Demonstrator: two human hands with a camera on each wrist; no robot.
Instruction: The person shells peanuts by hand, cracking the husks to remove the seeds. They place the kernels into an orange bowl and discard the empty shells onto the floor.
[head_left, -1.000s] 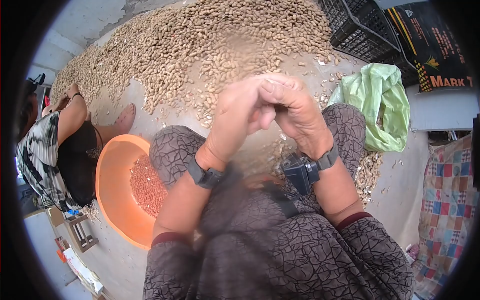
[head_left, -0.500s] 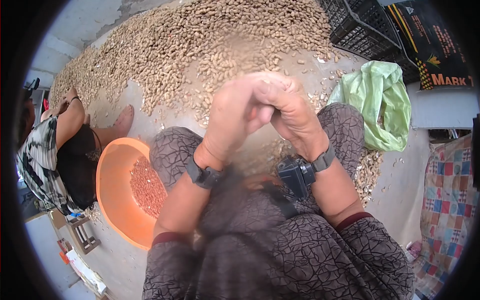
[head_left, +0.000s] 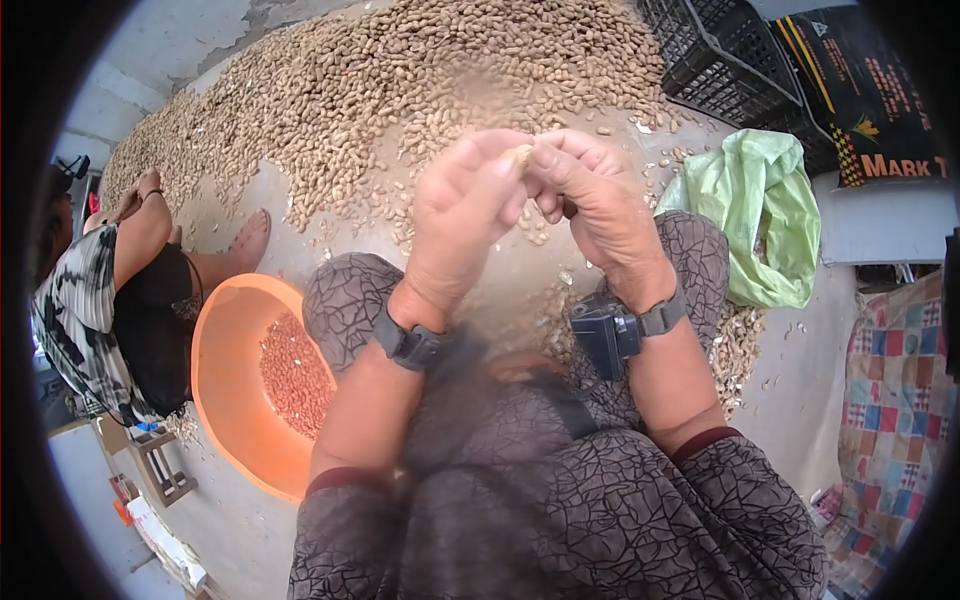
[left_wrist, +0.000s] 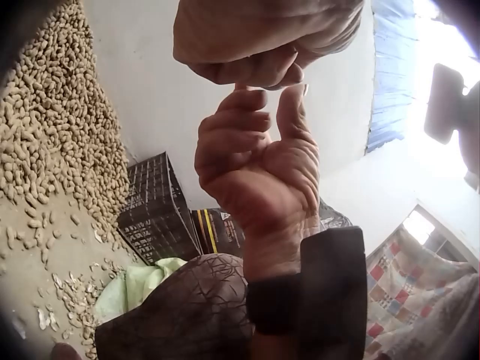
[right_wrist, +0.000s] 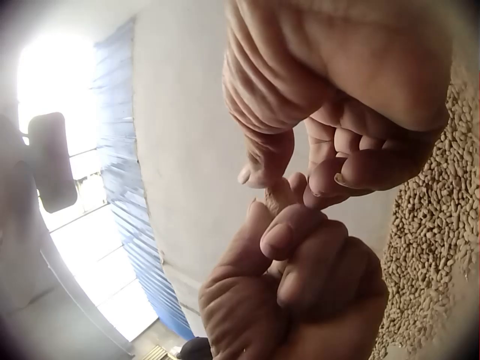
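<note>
A peanut in its shell (head_left: 522,157) shows between the two hands in the head view. My left hand (head_left: 460,215) pinches it between thumb and forefinger. From the other side, my right hand (head_left: 600,205) pinches its end, thumb tip against the shell. Seen from the right wrist, the peanut (right_wrist: 279,196) stands out of the left hand's (right_wrist: 300,289) curled fingers, right under the right thumb (right_wrist: 262,161). In the left wrist view the hands meet at the fingertips, and the fingers there mostly hide the peanut.
A large heap of unshelled peanuts (head_left: 400,70) covers the floor ahead. An orange basin (head_left: 225,400) with red kernels (head_left: 292,375) stands at the left knee. A green sack (head_left: 740,190), black crates (head_left: 735,75) and shells (head_left: 735,350) lie right. Another person (head_left: 100,280) sits left.
The hands were closed together with the fingertips tucked behind them. Now the left thumb is up, the fingers have opened outward and the peanut shows between the thumbs.
</note>
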